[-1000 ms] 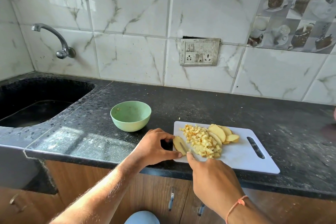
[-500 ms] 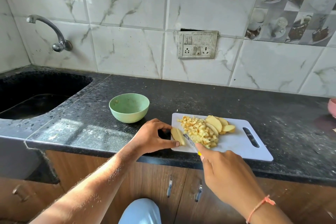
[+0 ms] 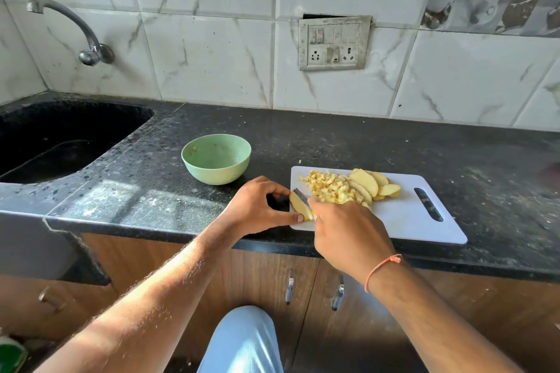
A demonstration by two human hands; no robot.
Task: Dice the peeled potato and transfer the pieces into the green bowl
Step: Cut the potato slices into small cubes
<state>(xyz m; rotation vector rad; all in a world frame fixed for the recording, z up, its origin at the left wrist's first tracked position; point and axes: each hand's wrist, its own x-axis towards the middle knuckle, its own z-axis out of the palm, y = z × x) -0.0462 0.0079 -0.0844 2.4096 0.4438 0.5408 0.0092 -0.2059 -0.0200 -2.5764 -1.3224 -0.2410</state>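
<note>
— So, where is the potato slice (image 3: 300, 206)?
— At the nine o'clock end of the white cutting board (image 3: 403, 218), pinched between thumb and fingers of the left hand (image 3: 257, 206).
— And the right hand (image 3: 348, 233)?
— Curled round a knife (image 3: 301, 193), blade on that slice.
— The rest?
— Diced pieces (image 3: 330, 189) lie mid-board, uncut slices (image 3: 371, 183) at their three o'clock. The green bowl (image 3: 216, 159) stands off the board at ten o'clock.

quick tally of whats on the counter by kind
green bowl: 1
white cutting board: 1
knife: 1
pile of diced potato: 1
stack of uncut potato slices: 1
slice being cut: 1
total: 6
</note>
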